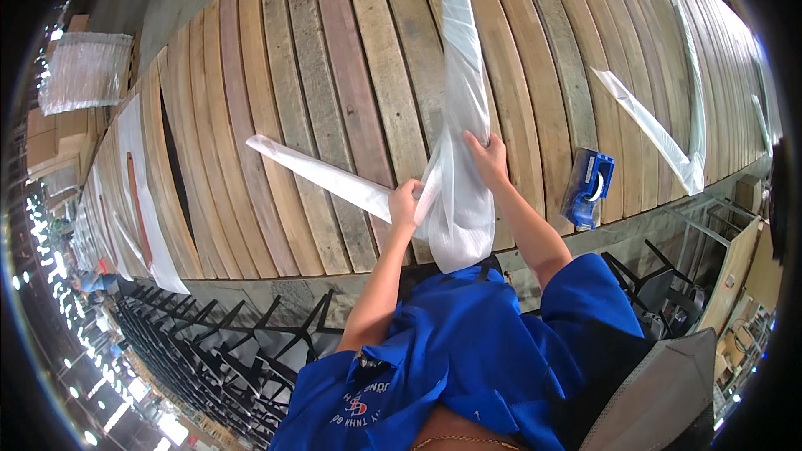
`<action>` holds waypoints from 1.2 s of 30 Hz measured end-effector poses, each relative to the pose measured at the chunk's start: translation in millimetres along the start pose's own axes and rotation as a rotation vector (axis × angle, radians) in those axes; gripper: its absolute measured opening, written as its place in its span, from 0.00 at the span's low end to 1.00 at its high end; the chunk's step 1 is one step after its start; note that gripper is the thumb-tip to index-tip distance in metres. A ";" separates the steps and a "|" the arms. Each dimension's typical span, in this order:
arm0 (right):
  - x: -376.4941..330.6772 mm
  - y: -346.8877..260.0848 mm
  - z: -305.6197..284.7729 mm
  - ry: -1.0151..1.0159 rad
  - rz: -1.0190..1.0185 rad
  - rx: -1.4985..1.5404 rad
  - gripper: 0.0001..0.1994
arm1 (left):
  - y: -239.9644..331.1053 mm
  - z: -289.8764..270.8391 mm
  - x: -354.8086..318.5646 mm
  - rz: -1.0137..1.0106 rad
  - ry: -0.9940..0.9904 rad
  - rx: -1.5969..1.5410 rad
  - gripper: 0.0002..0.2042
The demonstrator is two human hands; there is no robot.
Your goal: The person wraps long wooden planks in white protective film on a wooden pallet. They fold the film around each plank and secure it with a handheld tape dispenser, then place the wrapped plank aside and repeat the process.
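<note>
My left hand [404, 203] grips the near end of a long narrow piece wrapped in white foam sheet [322, 174], which lies slantwise on the wooden slat table [351, 75]. My right hand [487, 157] holds a wide bag of clear and white plastic wrap [458, 100] that runs away from me across the slats. The bag's open lower end hangs over the table's near edge, between my two hands. My blue shirt fills the bottom of the view.
A blue tape dispenser [587, 188] sits on the slats right of my right arm. More plastic-wrapped strips [656, 129] lie further right, and others [146, 200] at the left end. Black metal frames [217, 342] stand below the table. A bubble-wrap bundle [83, 71] lies far left.
</note>
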State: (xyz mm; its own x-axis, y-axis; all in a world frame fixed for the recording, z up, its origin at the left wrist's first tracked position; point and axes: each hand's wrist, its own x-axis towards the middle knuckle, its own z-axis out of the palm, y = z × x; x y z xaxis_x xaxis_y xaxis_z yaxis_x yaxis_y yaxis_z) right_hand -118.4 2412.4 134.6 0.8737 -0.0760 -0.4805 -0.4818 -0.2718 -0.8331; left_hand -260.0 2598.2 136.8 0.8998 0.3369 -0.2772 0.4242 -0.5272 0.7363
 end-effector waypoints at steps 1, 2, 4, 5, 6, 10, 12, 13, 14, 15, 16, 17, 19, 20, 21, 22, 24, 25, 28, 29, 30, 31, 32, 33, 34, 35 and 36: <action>3.1 20.3 3.6 0.028 0.024 -0.039 0.26 | -3.5 1.3 2.3 0.001 -0.004 0.023 0.15; 5.5 22.7 4.4 0.051 0.039 -0.086 0.27 | -9.2 6.9 4.7 -0.001 0.002 0.038 0.15; 2.6 23.8 9.8 0.055 0.043 -0.301 0.31 | -29.0 12.9 8.2 0.015 -0.005 0.093 0.13; -2.8 26.9 10.7 0.060 0.054 -0.409 0.32 | -36.8 12.8 5.9 0.021 -0.016 0.123 0.12; -3.6 27.9 8.6 0.049 0.010 -0.515 0.33 | -43.6 13.9 5.0 0.015 -0.029 0.130 0.10; -48.7 6.2 -14.3 -0.117 -0.240 -0.862 0.27 | -64.2 13.2 0.4 -0.012 -0.068 0.081 0.10; -82.9 17.3 -29.2 -0.157 -0.467 -0.982 0.25 | -65.9 10.3 -1.1 -0.015 -0.064 0.034 0.11; -99.2 40.2 -33.7 -0.183 -0.606 -1.072 0.25 | -65.0 10.1 -0.3 -0.013 -0.067 0.007 0.12; -116.0 65.6 -37.3 -0.227 -0.748 -1.161 0.26 | -69.8 11.0 0.0 -0.012 -0.089 0.005 0.14; -131.4 73.7 -32.6 -0.329 -0.808 -1.070 0.27 | -74.0 10.6 -3.2 -0.029 -0.120 -0.064 0.14; -141.4 75.7 -18.7 -0.428 -0.866 -0.976 0.27 | -73.9 8.7 -1.8 -0.041 -0.149 -0.134 0.15; -150.7 74.3 -2.2 -0.413 -0.876 -1.003 0.27 | -71.2 7.2 -0.9 -0.054 -0.178 -0.204 0.16; -162.0 73.9 30.3 -0.438 -0.832 -1.069 0.27 | -66.3 -0.8 -2.2 -0.228 -0.302 -0.367 0.21; -161.4 74.6 47.1 -0.465 -0.786 -1.107 0.27 | -71.7 -1.4 -1.7 -0.237 -0.318 -0.400 0.23; -162.5 74.5 55.6 -0.493 -0.740 -1.144 0.26 | -75.6 -0.4 -4.7 -0.247 -0.333 -0.433 0.24; -161.5 78.7 59.2 -0.474 -0.723 -1.174 0.27 | -70.4 -1.5 -6.2 -0.274 -0.333 -0.452 0.25; -157.8 88.3 65.2 -0.432 -0.691 -1.225 0.27 | -55.1 -5.0 -9.7 -0.231 -0.269 -0.236 0.24; -153.6 93.7 66.4 -0.436 -0.688 -1.256 0.27 | -49.5 -4.7 -11.8 -0.210 -0.236 -0.129 0.23; -138.6 100.0 67.9 -0.465 -0.626 -1.302 0.27 | -39.4 8.2 -18.0 -0.223 -0.116 -0.016 0.18; -133.0 101.3 68.7 -0.482 -0.562 -1.282 0.27 | -32.0 10.3 -21.4 -0.237 -0.084 0.040 0.17; -126.7 102.1 65.9 -0.498 -0.496 -1.260 0.28 | -24.9 12.5 -26.4 -0.242 -0.041 -0.005 0.16; -123.3 94.9 67.5 -0.563 -0.497 -1.308 0.28 | -26.7 15.3 -32.5 -0.255 0.010 -0.039 0.15; -124.2 80.5 69.0 -0.630 -0.496 -1.352 0.28 | -30.3 19.0 -39.6 -0.267 0.059 -0.068 0.15; -124.6 66.5 68.8 -0.694 -0.491 -1.392 0.28 | -31.4 22.5 -46.0 -0.253 0.112 -0.060 0.14; -121.7 58.4 65.3 -0.750 -0.486 -1.393 0.28 | -29.2 27.3 -53.7 -0.231 0.157 -0.050 0.14; -117.8 52.8 61.7 -0.806 -0.481 -1.390 0.27 | -29.4 34.4 -61.8 -0.207 0.201 -0.038 0.13; -118.2 49.8 55.6 -0.859 -0.473 -1.385 0.27 | -29.7 41.9 -68.3 -0.145 0.274 -0.006 0.13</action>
State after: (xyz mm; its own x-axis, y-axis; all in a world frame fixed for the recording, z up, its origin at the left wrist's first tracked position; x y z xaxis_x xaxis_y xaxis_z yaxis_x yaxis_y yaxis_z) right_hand -249.4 2461.2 134.7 0.4030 0.6288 -0.6650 0.6138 -0.7246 -0.3133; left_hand -329.8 2558.2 108.0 0.7683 0.6069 -0.2034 0.5450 -0.4536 0.7051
